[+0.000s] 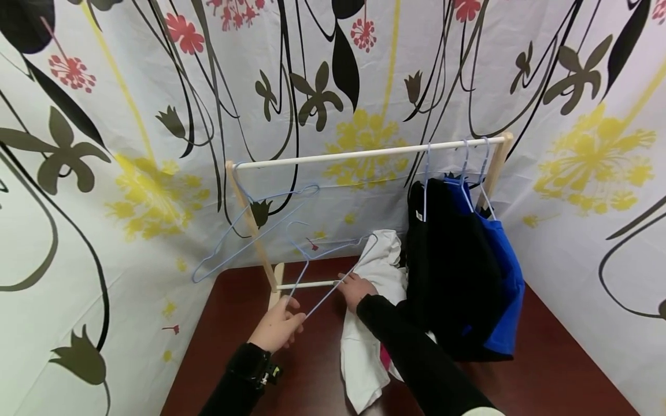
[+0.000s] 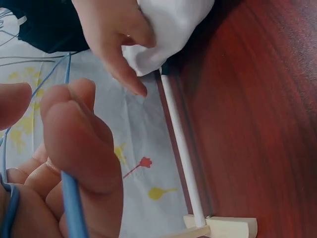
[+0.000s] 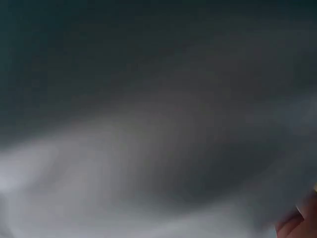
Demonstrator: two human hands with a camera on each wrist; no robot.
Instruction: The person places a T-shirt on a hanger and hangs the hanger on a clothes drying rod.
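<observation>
My left hand (image 1: 278,325) holds a light blue wire hanger (image 1: 322,301) by one end, its hook pointing toward the back. In the left wrist view the hanger's blue wire (image 2: 74,206) runs through the curled fingers. My right hand (image 1: 358,289) rests at the left edge of a crumpled white garment (image 1: 380,277) lying on the table. Its fingers look loosely extended in the left wrist view, thumb apart. The hanger's long wire crosses in front of the right fingertips in the head view. Blurred cloth (image 3: 99,173) fills most of the right wrist view.
A wooden clothes rack (image 1: 364,155) stands on the dark red table (image 1: 307,370). Another blue hanger (image 1: 224,237) hangs at its left end. Black (image 1: 452,260) and blue garments (image 1: 507,277) hang on hangers at the right. A flower-patterned curtain (image 1: 322,86) surrounds the table.
</observation>
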